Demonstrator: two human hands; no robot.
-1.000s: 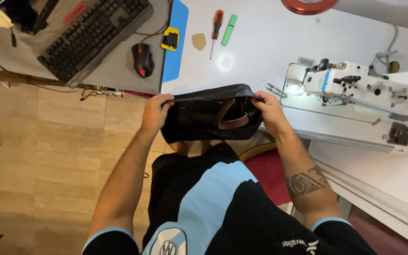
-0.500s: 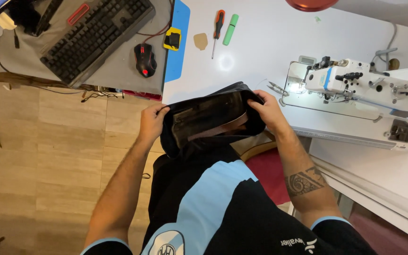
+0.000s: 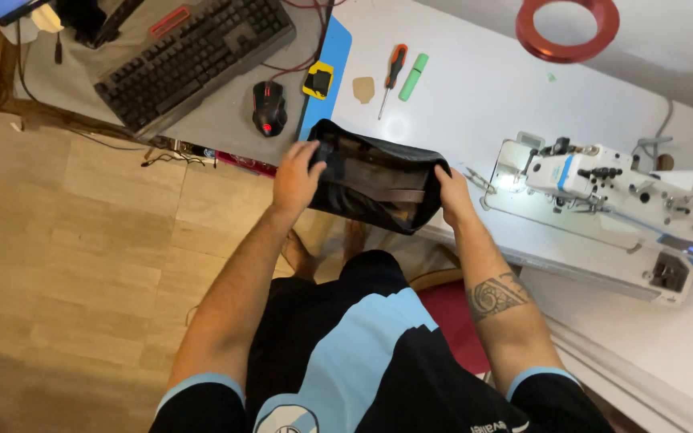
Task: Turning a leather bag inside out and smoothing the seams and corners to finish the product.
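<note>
A black fabric pouch (image 3: 370, 186) with a brown strip inside is held up over the near edge of the white table (image 3: 475, 96). My left hand (image 3: 297, 178) grips its left end, thumb on top. Its right end is pinched by my right hand (image 3: 451, 195). The pouch's mouth faces me and is spread between both hands. A white sewing machine (image 3: 603, 188) with its lamp lit stands just right of my right hand.
On the table lie an orange-handled screwdriver (image 3: 390, 74), a green marker (image 3: 413, 77), a tan scrap (image 3: 363, 88) and a red ring (image 3: 567, 28). A grey desk at left carries a black keyboard (image 3: 194, 56) and mouse (image 3: 269, 107). Tiled floor lies lower left.
Both hands have lifted the pouch up and forward over the table edge and turned it, so its opening shows more.
</note>
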